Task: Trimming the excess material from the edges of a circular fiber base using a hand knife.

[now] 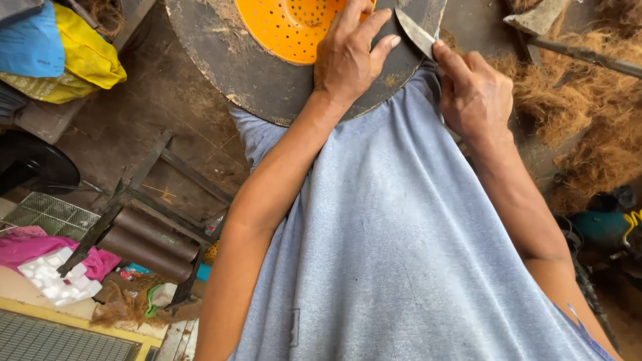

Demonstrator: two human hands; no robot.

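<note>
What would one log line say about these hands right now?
left hand: resting on orange colander | right hand: gripping knife | both over round dark board

Left arm: bare forearm rising from lower centre-left of the frame toward upper centre, slightly bent at the elbow. Left hand point(348, 57): upper centre, palm down, fingers spread and extended flat, thumb out to the right. Right arm: bare forearm running from the lower right edge up to upper right. Right hand point(471, 93): upper right, fingers curled closed, forefinger extended upward and left.
</note>
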